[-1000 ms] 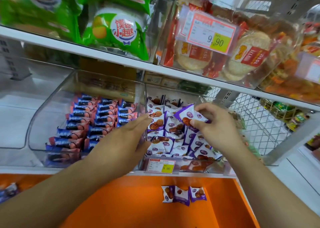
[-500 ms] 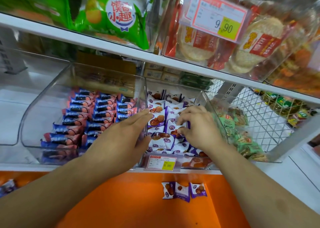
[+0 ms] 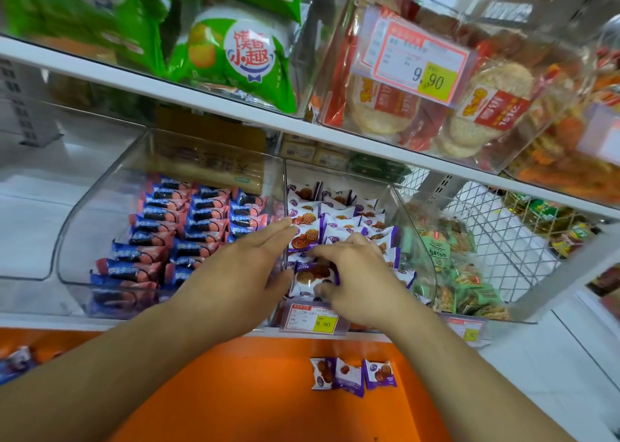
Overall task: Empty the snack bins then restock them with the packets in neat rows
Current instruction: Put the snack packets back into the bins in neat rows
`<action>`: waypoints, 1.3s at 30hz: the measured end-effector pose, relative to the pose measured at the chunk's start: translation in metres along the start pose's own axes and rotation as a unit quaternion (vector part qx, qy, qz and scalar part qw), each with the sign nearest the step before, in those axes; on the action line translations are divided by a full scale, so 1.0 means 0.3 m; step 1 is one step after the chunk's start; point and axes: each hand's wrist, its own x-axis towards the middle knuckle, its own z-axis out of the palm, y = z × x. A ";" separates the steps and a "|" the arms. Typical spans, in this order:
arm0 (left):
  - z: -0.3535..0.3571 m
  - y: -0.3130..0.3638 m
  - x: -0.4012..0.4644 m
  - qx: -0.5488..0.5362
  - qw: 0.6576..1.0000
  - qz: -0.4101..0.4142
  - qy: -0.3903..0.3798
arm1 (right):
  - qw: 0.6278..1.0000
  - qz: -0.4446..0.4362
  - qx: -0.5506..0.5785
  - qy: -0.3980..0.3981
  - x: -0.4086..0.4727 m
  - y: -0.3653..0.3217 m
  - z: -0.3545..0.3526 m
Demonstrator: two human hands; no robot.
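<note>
While both forearms reach forward to the lower shelf, the left hand (image 3: 235,267) lies flat with straight fingers, its fingertips (image 3: 287,224) touching the purple-and-white waffle packets (image 3: 339,221) at the left wall of the clear plastic bin (image 3: 416,240). The right hand (image 3: 360,280) is curled and pinches one waffle packet (image 3: 310,278) between thumb and fingers at the front of this bin, just above the price tag (image 3: 313,317). The packets are small glossy pillows and stand in rows. In the next bin (image 3: 100,200) on the left lie blue-and-red sandwich-cookie packets (image 3: 188,226), also in rows. Three more waffle packets (image 3: 352,374) lie side by side on the orange surface (image 3: 251,391) below.
</note>
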 end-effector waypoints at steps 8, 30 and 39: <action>0.000 0.000 0.001 0.006 1.000 -0.001 0.002 | 0.999 -0.006 0.037 -0.013 -0.006 0.025 -0.010; -0.004 0.006 -0.002 0.004 1.000 -0.001 -0.006 | 0.953 0.113 0.251 0.126 -0.038 0.123 -0.077; 0.000 0.007 -0.004 0.013 1.000 0.003 -0.002 | 0.989 0.060 0.059 0.119 -0.049 0.136 -0.008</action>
